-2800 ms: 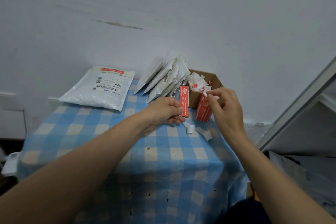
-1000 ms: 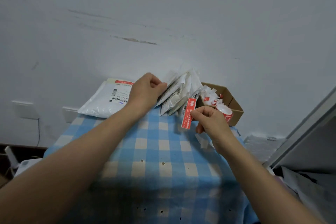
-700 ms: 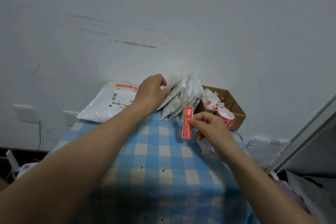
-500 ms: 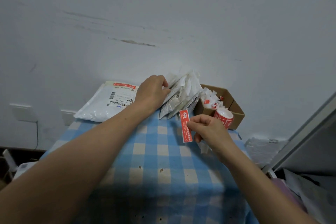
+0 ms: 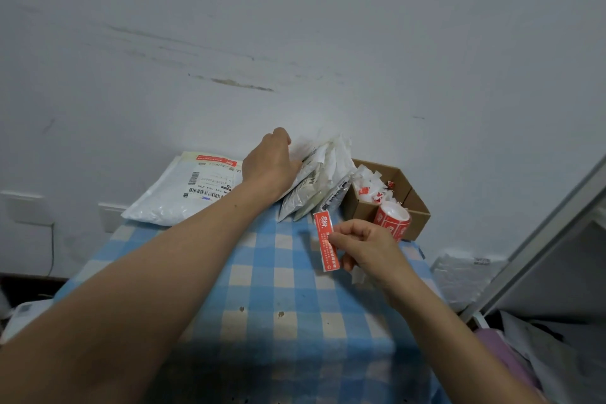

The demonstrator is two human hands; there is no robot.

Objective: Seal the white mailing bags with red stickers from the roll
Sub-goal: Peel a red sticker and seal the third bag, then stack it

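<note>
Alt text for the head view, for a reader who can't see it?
The right hand pinches a red sticker above a checked tablecloth while the left hand reaches into leaning white bags. A sticker roll sits at a cardboard box; a stickered bag lies left.

You are stretching your left arm forward, and your left hand [image 5: 269, 164] is curling its fingers over the tops of the mailing bags [image 5: 313, 175], its back facing you. Your right hand [image 5: 364, 246] is hanging lower and nearer, forearm coming in from the right, pinching a red sticker [image 5: 323, 229] upright between thumb and fingertips.
</note>
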